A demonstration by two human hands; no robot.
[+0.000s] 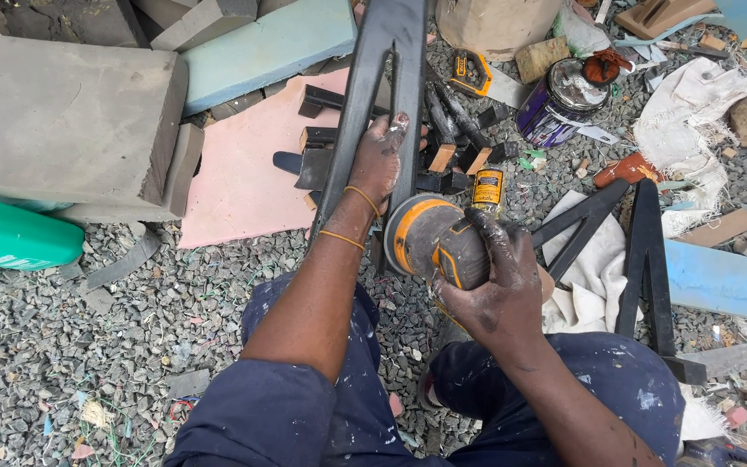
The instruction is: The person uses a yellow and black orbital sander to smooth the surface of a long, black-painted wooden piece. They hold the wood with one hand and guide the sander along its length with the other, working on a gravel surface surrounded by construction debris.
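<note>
We sit on the gravel floor (88, 346) with the long black painted frame (386, 78) running away from us over a pink foam sheet (235, 173). Our left hand (379, 160) lies closed around one of its bars, pinning it down. Our right hand (490, 277) wraps the orange and black sander (430, 238), its pad at the frame's near end. We judge it best to keep the pad flat, press lightly, and brace the bar firmly

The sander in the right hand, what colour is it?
Orange and black sander, seen in the head view.
</note>
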